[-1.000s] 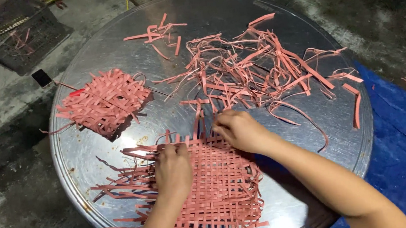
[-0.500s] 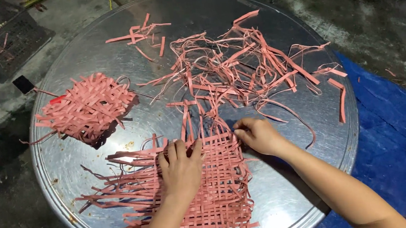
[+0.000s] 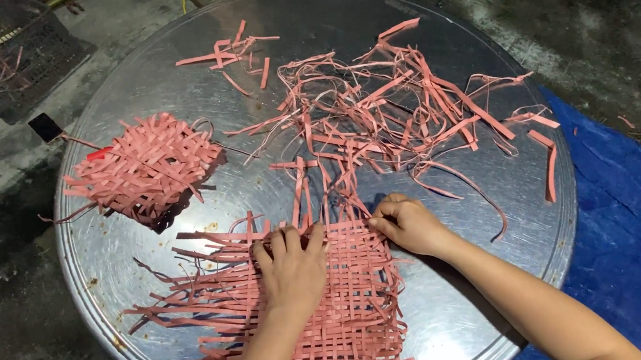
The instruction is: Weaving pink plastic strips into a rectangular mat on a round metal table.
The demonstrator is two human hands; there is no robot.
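Your left hand (image 3: 291,267) lies flat, palm down, on the mat (image 3: 301,307) of woven pink strips, fingers stretched out side by side and pressing its upper edge; it grips nothing. Your right hand (image 3: 411,224) sits just to the right of those fingers at the mat's upper right corner, its fingers curled in and pinched together on a strip end there; which strip exactly is hard to tell. The mat rests on the round metal table (image 3: 468,330), spreading below and around your left palm, with loose ends sticking out to the left of your fingers.

Just beyond your fingertips, a few upright strips run from the mat toward the loose pile (image 3: 384,111) of pink strips, which lies farther out, above both hands. A second, smaller woven piece (image 3: 143,166) sits well to the upper left of your left fingers. A blue tarp (image 3: 636,204) lies off the table, right of your right hand.
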